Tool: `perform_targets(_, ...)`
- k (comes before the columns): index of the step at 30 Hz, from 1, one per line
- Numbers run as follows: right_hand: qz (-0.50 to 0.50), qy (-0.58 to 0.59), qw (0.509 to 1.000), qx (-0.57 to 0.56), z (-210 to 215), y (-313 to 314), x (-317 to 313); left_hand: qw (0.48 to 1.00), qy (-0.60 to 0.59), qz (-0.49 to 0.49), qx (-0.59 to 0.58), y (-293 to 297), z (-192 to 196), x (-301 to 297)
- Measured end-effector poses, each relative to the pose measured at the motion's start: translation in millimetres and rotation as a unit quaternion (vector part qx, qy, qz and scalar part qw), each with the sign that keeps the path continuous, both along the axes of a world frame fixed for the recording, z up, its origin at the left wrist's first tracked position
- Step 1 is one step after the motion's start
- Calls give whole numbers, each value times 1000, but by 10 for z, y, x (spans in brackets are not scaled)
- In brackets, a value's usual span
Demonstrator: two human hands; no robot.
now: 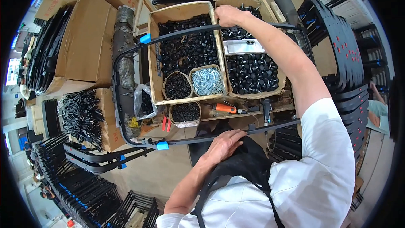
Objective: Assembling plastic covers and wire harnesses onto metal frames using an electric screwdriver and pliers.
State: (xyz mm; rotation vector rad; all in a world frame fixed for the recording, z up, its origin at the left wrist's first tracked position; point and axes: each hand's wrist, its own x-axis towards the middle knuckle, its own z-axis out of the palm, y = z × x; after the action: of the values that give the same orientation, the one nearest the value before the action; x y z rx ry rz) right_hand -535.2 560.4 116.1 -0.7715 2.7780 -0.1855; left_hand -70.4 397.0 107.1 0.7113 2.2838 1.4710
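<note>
A black tubular frame (pixel 117 101) with rounded corners and blue tape tabs lies across the boxes in front of me. My left hand (pixel 223 147) is closed over its near rail, close to my black apron, and covers a stretch of that rail. At the far rail, my right hand (pixel 232 16) has its fingers curled down at the bar; the fingertips are partly hidden. Under the frame stand a large box (pixel 152 67) and a second box (pixel 280 85), both holding black knobs. Silver screws (pixel 206 81) and small dark screws (pixel 177 85) fill containers inside the large box.
An orange power screwdriver (pixel 225 108), red-handled pliers (pixel 166 123) and a dark driver (pixel 266 110) lie near the boxes. A carton of black cords (pixel 80 116) stands left. Stacked black frames (pixel 344 46) crowd the right; a wrapped roll (pixel 125 55) stands beside the large box.
</note>
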Motion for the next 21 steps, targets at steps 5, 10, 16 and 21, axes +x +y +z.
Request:
perform_targets(5,-15,69,997,42,157,-150,134,996,-77,-20,27,-24,-35,-11)
perform_targets(10,-85,-33,996,11,429,-290,299,986,-149,67,29,8,-28,49)
perform_targets(16,-32,29,989,139,496,-175,296,999,-32,-2,8,-2,-78,3)
perform_targets(21,-52,24,992,113,456,-153,314,992,42,-26,-118,-10,3,-27)
